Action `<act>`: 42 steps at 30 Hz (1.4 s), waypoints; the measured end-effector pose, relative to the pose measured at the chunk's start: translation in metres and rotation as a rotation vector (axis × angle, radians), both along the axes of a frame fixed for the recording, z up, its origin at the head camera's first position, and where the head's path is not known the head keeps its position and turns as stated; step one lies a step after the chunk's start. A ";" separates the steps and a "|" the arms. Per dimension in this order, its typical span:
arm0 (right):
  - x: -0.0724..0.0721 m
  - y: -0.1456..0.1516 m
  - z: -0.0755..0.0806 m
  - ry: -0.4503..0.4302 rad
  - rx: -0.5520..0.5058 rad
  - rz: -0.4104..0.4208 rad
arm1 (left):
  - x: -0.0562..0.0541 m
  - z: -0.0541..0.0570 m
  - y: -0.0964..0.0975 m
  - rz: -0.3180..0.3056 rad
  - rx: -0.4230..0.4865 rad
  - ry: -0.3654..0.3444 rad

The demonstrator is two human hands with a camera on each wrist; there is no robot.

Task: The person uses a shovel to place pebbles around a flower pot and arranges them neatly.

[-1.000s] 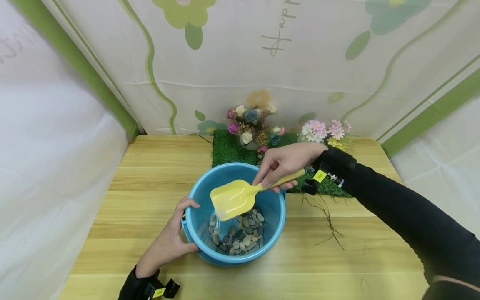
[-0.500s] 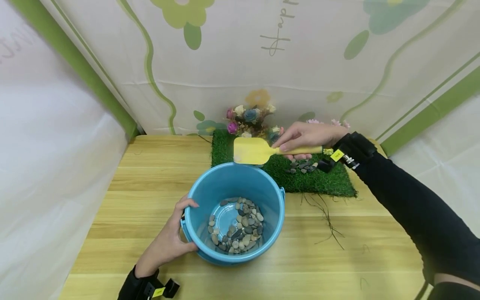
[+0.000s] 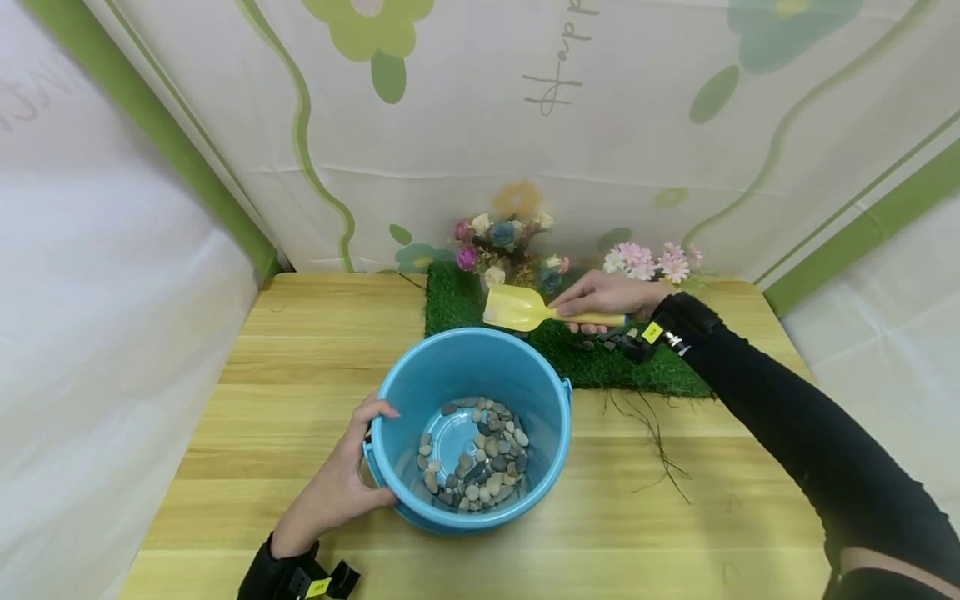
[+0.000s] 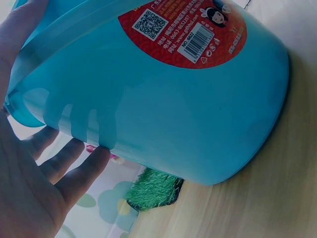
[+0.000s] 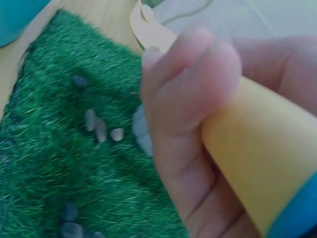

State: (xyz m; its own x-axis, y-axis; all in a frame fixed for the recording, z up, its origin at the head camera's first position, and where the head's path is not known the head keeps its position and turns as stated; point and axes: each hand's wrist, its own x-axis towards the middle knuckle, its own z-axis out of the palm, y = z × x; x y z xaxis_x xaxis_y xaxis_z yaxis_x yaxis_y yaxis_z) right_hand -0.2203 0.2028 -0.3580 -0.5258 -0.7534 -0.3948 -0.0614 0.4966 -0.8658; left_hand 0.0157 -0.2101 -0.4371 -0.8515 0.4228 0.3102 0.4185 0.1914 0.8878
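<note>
My left hand point(image 3: 337, 483) grips the left rim of a blue bucket point(image 3: 457, 367), thumb outside and fingers over the edge. Inside, pebbles point(image 3: 495, 467) cover much of the bottom. My right hand point(image 3: 607, 298) holds a yellow toy shovel point(image 3: 517, 307) by its handle, with the blade pointing left above the bucket's far rim and the grass mat point(image 3: 457, 304). In the right wrist view, the handle point(image 5: 257, 139) has a blue end, and a pale pebble point(image 5: 147, 13) shows on the blade. In the left wrist view, a red label point(image 4: 188, 34) is on the bucket's side.
Dark stones point(image 3: 611, 337) lie on the mat under my right hand, with several small ones point(image 5: 100, 130) in the right wrist view. Mixed flowers point(image 3: 504, 233) and pink flowers point(image 3: 648, 260) stand behind. Dark strands point(image 3: 660, 442) lie on the wooden table point(image 3: 300, 367).
My right hand has lifted the shovel from over the bucket up and right toward the mat, then shifted slightly back left and down. The left hand and bucket have stayed put.
</note>
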 end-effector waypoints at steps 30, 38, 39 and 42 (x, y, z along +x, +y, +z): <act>0.031 -0.050 -0.044 0.132 0.043 -0.162 | -0.001 0.001 -0.001 0.009 -0.020 0.016; 0.055 -0.050 -0.041 0.260 0.057 -0.201 | -0.001 0.003 0.000 0.019 -0.027 -0.001; 0.060 -0.049 -0.041 0.295 0.064 -0.210 | 0.000 0.003 0.000 0.020 -0.028 -0.004; 0.074 -0.041 -0.041 0.384 0.073 -0.271 | 0.000 0.004 0.000 0.021 -0.026 -0.012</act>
